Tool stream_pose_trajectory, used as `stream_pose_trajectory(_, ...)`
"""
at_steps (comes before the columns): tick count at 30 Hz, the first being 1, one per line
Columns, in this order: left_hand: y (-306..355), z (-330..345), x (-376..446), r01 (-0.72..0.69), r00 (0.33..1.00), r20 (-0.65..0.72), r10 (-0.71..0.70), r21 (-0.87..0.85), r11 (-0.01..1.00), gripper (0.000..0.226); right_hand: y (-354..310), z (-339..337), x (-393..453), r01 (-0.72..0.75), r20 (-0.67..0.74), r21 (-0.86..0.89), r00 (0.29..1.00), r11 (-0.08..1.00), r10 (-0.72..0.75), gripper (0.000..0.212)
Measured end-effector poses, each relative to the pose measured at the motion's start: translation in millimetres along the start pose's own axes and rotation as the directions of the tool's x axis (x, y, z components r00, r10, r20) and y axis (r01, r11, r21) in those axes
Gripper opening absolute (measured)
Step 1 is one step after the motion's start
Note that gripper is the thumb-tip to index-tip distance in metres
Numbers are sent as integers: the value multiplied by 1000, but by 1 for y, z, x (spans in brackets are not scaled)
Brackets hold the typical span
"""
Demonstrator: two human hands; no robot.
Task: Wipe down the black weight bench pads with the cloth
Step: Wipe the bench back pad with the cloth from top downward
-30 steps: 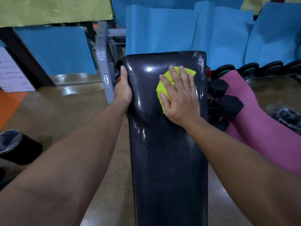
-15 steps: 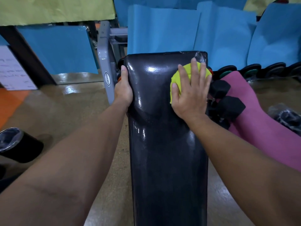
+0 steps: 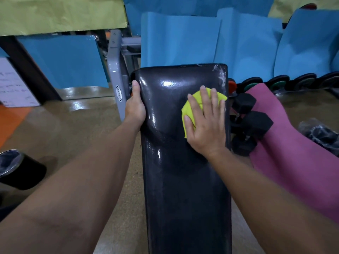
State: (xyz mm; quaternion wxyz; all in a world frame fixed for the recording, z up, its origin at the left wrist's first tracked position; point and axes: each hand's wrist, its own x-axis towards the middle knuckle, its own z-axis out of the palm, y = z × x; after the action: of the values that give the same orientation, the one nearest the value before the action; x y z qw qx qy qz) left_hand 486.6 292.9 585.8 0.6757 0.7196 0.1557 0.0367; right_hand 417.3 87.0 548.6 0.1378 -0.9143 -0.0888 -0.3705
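The long black bench pad (image 3: 183, 180) runs away from me down the middle of the view, glossy and wet-looking near its far end. My right hand (image 3: 205, 121) lies flat, fingers spread, pressing a yellow-green cloth (image 3: 189, 109) onto the pad near its right edge. Most of the cloth is hidden under the palm. My left hand (image 3: 135, 107) grips the pad's left edge, thumb on top.
Black hex dumbbells (image 3: 255, 123) and a pink mat (image 3: 293, 156) sit close to the bench's right side. A grey metal frame post (image 3: 115, 74) stands at the far left of the pad. A black cylinder (image 3: 16, 169) lies on the floor at left. Blue sheets cover the background.
My right hand slid the cloth from the pad's middle up to the far right corner, then back down toward me along the right edge. The left hand stayed put.
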Motion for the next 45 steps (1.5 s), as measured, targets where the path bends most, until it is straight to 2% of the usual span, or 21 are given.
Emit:
stream_pose_trajectory(4, -3, 1, -1, -8, 1000, -24, 8, 4, 1000, 86, 16, -3, 17, -134, -49, 28, 990, 991, 135, 56)
stream_pose_trajectory(6, -4, 2, 1, 3, 1000, -21, -3, 6, 1000, 89, 7, -2, 24, -168, -47, 14, 985, 986, 168, 56)
stream_pose_trajectory(10, -3, 0, 2, 3, 1000, -24, -3, 9, 1000, 89, 12, -4, 2, 2, 28, -4, 1000, 1000, -2, 57)
stream_pose_trajectory(12, -2, 0, -1, 3, 1000, -24, -3, 9, 1000, 93, 26, -8, -2, 12, 36, 5, 999, 1000, -12, 57)
stream_pose_trajectory(14, -3, 0, -2, 13, 1000, -18, -13, 5, 1000, 84, 30, -8, 9, -66, -4, 26, 998, 998, 66, 56)
stream_pose_trajectory(17, -5, -1, 3, 28, 1000, -2, -28, -6, 1000, 88, 13, -4, 19, -162, -37, 17, 986, 987, 162, 56)
stream_pose_trajectory(21, -3, -1, 5, 12, 1000, -19, -12, -1, 1000, 84, 9, -4, -2, 14, 29, -10, 999, 1000, -14, 57)
stream_pose_trajectory(23, -3, 0, 3, 7, 1000, -6, -7, -6, 1000, 81, 22, -8, -7, 34, 45, 3, 998, 999, -34, 57)
stream_pose_trajectory(27, -6, -1, 5, 11, 1000, -2, -11, -6, 1000, 83, 19, -6, 14, -184, -29, 11, 982, 983, 184, 57)
stream_pose_trajectory(28, -6, -1, 5, 13, 1000, -3, -13, 0, 1000, 87, 8, -4, 16, -201, -33, 1, 979, 980, 201, 58)
stream_pose_trajectory(31, -3, 0, 2, 0, 1000, -6, 0, 17, 1000, 82, -16, 3, 4, -45, 2, -27, 999, 999, 45, 59)
stream_pose_trajectory(33, -2, -1, 2, 4, 1000, -7, -4, 5, 1000, 89, -11, 3, -9, 44, 37, -31, 998, 999, -43, 58)
stream_pose_trajectory(35, -4, -3, 6, 12, 1000, 2, -12, -9, 1000, 101, 3, -1, -15, 49, 39, -35, 998, 998, -48, 57)
stream_pose_trajectory(37, -9, -4, 13, 24, 1000, 1, -24, -25, 999, 111, 10, -2, -9, -18, 7, -42, 1000, 999, 19, 57)
stream_pose_trajectory(40, -15, -5, 21, 20, 1000, 13, -19, -10, 1000, 112, -10, 3, 10, -128, -14, -42, 992, 991, 127, 57)
stream_pose_trajectory(43, -14, -4, 22, 17, 1000, 21, -16, -9, 1000, 108, -28, 6, 6, 20, 20, -35, 1000, 999, -19, 58)
stream_pose_trajectory(45, -15, -4, 25, 27, 999, 21, -27, -25, 999, 116, -17, 4, -7, 107, 62, -37, 993, 994, -105, 57)
